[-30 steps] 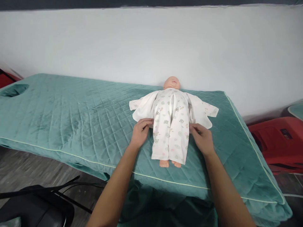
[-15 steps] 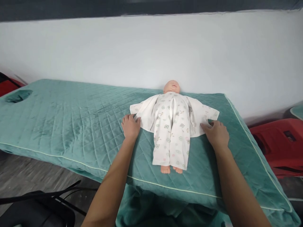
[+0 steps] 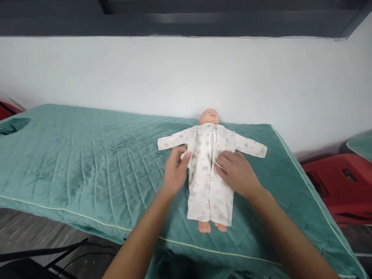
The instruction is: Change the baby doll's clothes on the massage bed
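Note:
A baby doll (image 3: 209,116) lies on its back on the teal quilted bed (image 3: 87,155), head toward the wall. It wears a white printed garment (image 3: 207,182) with both sleeves spread out sideways. My left hand (image 3: 175,170) pinches the left front flap of the garment at the doll's side. My right hand (image 3: 236,173) rests on the right front flap over the belly, fingers pressing the fabric toward the middle. The doll's bare feet (image 3: 212,227) stick out below the trouser legs.
A white wall runs right behind the bed. A red plastic thing (image 3: 334,186) stands to the right of the bed. The bed's face hole (image 3: 13,126) is at the far left. Dark floor and black cables (image 3: 58,254) lie below the near edge.
Both hands have moved from the outer edges of the open flaps to the doll's torso. The flaps are now folded in over the body, and the sleeves show as narrow arms.

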Demonstrator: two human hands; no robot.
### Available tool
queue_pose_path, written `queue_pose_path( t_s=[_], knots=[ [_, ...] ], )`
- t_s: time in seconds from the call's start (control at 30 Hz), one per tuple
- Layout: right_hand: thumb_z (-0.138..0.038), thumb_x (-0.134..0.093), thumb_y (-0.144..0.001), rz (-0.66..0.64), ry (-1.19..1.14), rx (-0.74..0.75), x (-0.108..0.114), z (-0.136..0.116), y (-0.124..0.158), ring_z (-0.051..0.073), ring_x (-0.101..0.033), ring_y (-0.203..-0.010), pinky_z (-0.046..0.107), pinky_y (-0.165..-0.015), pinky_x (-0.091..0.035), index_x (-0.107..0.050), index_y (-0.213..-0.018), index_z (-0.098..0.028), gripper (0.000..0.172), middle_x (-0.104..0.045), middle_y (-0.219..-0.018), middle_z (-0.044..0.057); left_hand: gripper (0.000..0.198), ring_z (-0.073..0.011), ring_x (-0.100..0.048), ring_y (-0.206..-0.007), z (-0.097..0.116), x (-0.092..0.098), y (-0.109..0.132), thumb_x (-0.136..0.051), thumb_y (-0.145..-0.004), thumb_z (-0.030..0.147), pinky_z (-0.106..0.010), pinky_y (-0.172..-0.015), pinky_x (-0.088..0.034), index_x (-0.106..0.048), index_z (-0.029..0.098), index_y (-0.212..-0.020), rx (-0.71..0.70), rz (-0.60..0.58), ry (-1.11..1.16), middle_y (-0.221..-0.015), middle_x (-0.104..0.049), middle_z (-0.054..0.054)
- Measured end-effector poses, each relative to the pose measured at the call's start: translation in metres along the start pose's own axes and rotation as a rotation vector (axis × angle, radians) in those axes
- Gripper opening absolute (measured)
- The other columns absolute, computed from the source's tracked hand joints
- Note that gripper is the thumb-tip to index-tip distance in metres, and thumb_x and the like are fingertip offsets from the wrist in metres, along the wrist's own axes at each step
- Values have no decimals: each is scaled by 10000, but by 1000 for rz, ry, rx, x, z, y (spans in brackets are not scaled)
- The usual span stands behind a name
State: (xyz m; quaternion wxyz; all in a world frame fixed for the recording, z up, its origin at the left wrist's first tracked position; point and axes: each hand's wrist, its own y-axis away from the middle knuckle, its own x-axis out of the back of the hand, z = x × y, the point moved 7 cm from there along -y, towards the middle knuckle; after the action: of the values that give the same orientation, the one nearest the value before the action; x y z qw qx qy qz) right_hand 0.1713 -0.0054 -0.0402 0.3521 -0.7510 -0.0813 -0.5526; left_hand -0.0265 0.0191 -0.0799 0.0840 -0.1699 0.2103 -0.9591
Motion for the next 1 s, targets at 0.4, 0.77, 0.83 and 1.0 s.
queue_pose_path(
  t_s=[0.4,0.77,0.83,1.0],
  knots=[
    [-348,-567,-928,368,-447,-525,0,81,-42,147,-515,-643,279,-639,-379,-553,-770,-202,216,-576,-700,-8,142,-214,-540,-1316,38,-53,-9,-499,-983,335,-404,-1088,-437,-522,215,-911,-246,-387,-30,-1301,-643,-100],
    [-246,-556,-849,385,-314,-674,-39,101,-84,182,-533,-785,309,-719,-380,-537,-867,-194,58,-580,-910,43,165,-191,-661,-1012,-38,-28,-83,-594,-869,249,-351,-955,-503,-677,193,-1000,284,45,51,-1094,-715,-68],
    [-268,-598,-829,371,-348,-686,-41,102,-82,179,-538,-790,308,-731,-387,-545,-888,-195,108,-581,-924,36,239,-201,-660,-1042,-43,-39,-95,-633,-813,209,-369,-973,-502,-670,185,-1048,383,20,114,-1156,-703,-82],
    [-358,-636,-824,349,-378,-716,-42,112,-80,181,-544,-795,310,-731,-390,-549,-907,-194,204,-590,-948,39,338,-217,-658,-1112,-2,-75,-125,-727,-757,265,-363,-977,-527,-654,177,-1075,358,-118,585,-1281,-650,-104]
  ],
)
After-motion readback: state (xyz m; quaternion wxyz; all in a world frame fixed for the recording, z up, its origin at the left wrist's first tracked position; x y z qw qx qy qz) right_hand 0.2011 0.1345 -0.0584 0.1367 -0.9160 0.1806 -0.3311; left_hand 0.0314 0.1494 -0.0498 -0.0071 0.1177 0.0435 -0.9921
